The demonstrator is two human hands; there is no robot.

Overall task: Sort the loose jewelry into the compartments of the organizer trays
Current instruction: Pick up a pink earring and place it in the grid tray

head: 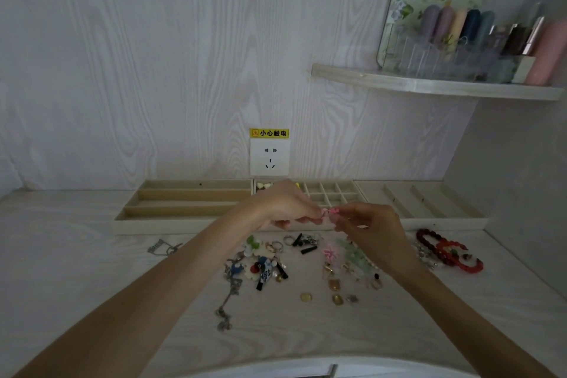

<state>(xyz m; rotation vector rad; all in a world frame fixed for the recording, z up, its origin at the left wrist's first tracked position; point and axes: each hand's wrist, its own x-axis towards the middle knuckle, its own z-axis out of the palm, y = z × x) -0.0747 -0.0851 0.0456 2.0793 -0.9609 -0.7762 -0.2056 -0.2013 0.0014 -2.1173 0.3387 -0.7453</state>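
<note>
Head view looks down on a pale wood-grain tabletop [76, 255] where both hands meet at the centre, just in front of the organizer trays. The left hand [285, 205] and the right hand [372, 230] each pinch a small pink piece of jewelry [329, 212] between curled fingers [316, 209]; the piece is held above the tabletop, and it is too small and blurred to say what kind it is, perhaps an earring. Three beige trays stand in a row against the wall: at 10 o'clock from the hands a tray with long slots [184, 202], at 12 o'clock a grid tray [334, 190] with a few small pieces in its left rear compartments, and at 2 o'clock a tray with slanted dividers [429, 202]. At 6 o'clock from the hands the loose jewelry pile [276, 261] spreads over the tabletop: rings, flower charms, black clips and gold pieces. A silver chain [228, 298] trails toward 7 o'clock, another silver piece [164, 247] lies apart at 9 o'clock, and red bead bracelets [448, 250] lie at 3 o'clock. On the wall above the trays sits a power socket [269, 158] with a yellow warning label [269, 133]. At 1 o'clock a shelf [429, 86] carries cosmetics.
</note>
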